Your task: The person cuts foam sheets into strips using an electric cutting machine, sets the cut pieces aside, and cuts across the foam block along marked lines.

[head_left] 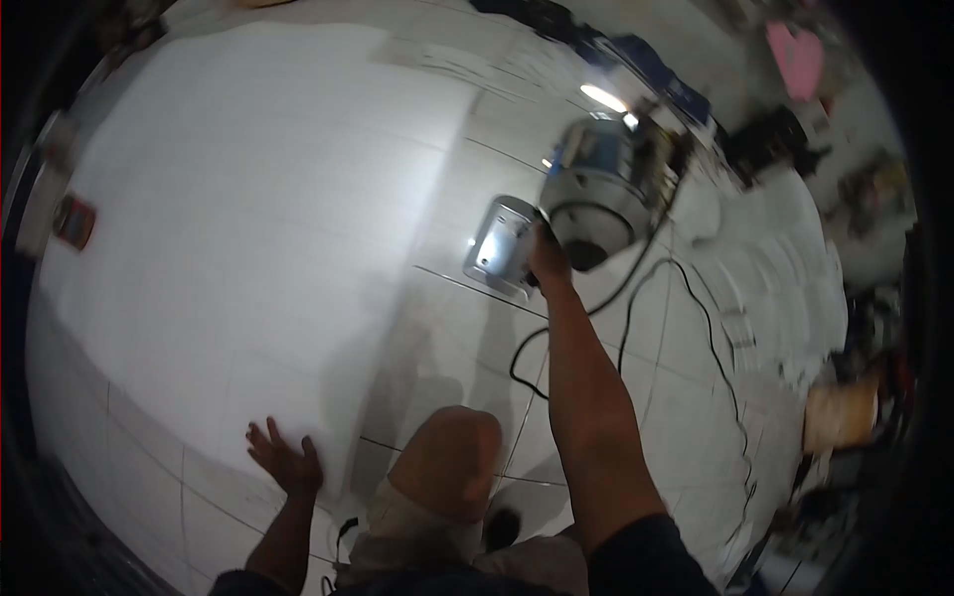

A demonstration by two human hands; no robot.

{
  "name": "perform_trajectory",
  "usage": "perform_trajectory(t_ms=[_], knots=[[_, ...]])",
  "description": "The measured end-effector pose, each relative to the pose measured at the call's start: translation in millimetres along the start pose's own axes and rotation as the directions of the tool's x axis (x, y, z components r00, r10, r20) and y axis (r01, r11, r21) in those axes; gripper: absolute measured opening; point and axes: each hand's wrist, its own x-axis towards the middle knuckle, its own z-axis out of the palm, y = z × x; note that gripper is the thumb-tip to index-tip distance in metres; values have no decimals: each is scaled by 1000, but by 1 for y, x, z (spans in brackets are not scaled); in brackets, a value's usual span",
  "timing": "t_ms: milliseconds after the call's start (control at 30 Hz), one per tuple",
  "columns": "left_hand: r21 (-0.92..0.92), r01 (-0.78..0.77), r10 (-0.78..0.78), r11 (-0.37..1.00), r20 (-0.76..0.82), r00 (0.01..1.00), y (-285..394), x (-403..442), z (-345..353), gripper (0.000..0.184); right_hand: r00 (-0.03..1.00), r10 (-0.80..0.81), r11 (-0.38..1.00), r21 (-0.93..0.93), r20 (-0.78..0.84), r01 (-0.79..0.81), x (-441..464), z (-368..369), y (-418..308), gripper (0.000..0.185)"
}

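Note:
My right hand [550,256] is closed around the handle of an electric fabric cutting machine [601,174], which has a grey motor body and a lit lamp. Its shiny metal base plate [500,248] shows just left of my fist, over the floor tiles. Spread across the tiles at left is a wide white fabric sheet [248,189]. My left hand [285,462], with fingers spread apart, is at the sheet's near edge and holds nothing. The blade of the machine is hidden or too blurred to make out.
A black power cord [636,283] loops over the tiled floor [586,343] on the right. Crumpled white fabric [765,268] lies beyond it. A small orange-and-dark object [75,221] sits on the sheet's far left edge. My bent knee [447,462] is near the sheet.

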Motion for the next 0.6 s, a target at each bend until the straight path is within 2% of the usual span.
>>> perform_trajectory(t_ms=[33,67,100,167,200,267,300,333,367,400,433,467,500,567,600], knots=[[16,21,-21,1000,-3,1000,1,0,2,74,997,-46,992,-122,-62,38,10,-8,-9,37],[7,-17,17,1000,9,1000,1,-1,1,74,998,10,996,-90,-57,-15,22,-16,-17,38],[30,15,-17,999,44,999,1,1,-1,74,996,74,997,-32,-54,-76,33,-24,-26,39],[66,86,-93,994,102,990,4,2,-1,73,972,225,945,228,73,-236,55,-41,-39,52],[77,88,-96,993,101,990,7,3,-2,73,979,201,970,134,28,-203,63,-48,-45,54],[71,100,-109,992,129,986,8,4,-6,74,982,169,975,129,86,-179,88,-39,-30,57],[94,108,-119,990,118,986,8,3,-8,74,904,376,906,125,201,-405,109,-30,-22,57],[74,74,-82,995,111,990,5,2,-5,74,897,312,939,39,311,-341,126,-34,-19,53],[55,46,-51,997,100,994,6,3,-2,73,953,166,986,-50,255,-159,139,-25,-8,47],[82,67,-73,994,83,994,9,4,-2,73,958,130,988,-109,256,-105,153,-24,-5,42],[65,82,-90,994,128,988,9,4,-5,73,983,175,985,-23,63,-174,177,20,28,34],[48,95,-103,994,175,979,12,6,-9,73,950,88,985,-168,300,-38,182,-30,-1,37],[80,97,-109,992,167,980,14,5,-9,73,927,144,984,-153,345,-95,194,-48,-11,39],[83,65,-80,994,199,977,12,5,-9,74,896,203,979,-105,395,-176,218,-40,2,41],[107,105,-128,989,246,961,15,7,-11,74,910,235,966,25,343,-259,234,-24,17,49]])
